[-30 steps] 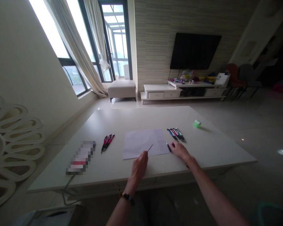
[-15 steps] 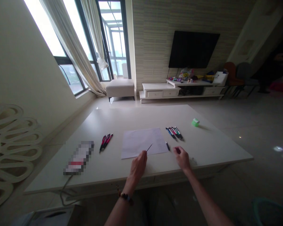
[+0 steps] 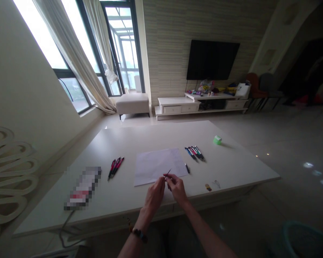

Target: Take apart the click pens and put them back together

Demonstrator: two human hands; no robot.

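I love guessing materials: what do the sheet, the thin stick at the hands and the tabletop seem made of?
The sheet: matte paper, judging by its thin, flat look. The thin stick: dark, perhaps plastic or metal; too small to tell. The tabletop: probably painted or laminated board, smooth, with a soft sheen.

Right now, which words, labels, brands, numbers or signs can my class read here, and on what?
No legible words, brands or numbers.
Plastic bag: apparently a yellow smiley face.
Paper sheet: faint marks, too small to read.
Pixelated device: unreadable.
Pens: any print too small to tell.
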